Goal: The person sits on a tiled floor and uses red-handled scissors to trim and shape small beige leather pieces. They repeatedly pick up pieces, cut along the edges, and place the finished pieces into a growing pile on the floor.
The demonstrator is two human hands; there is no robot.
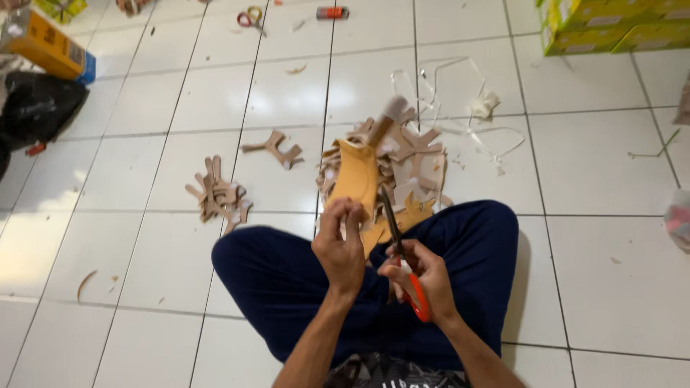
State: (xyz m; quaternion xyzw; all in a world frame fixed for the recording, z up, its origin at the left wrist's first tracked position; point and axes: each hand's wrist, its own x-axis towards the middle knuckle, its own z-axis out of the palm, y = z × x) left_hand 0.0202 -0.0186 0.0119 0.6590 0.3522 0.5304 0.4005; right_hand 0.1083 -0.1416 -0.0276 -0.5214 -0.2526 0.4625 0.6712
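Surface: white tiled floor [589, 172], littered with paper scraps. The person sits cross-legged at near centre. Yellow boxes [611, 25] stand at far right; their contents cannot be told. A yellow-and-blue carton [47, 44] lies at far left beside a black bag [36, 108]. Left hand [341, 248]: fingers closed, pinching the cardboard piece [356, 179] at its near edge; the piece's long axis runs near to far. Right hand [424, 276]: fingers gripping the orange-handled scissors [402, 259], blades pointing far, just right of the piece. Cut cardboard shapes [219, 195] lie left.
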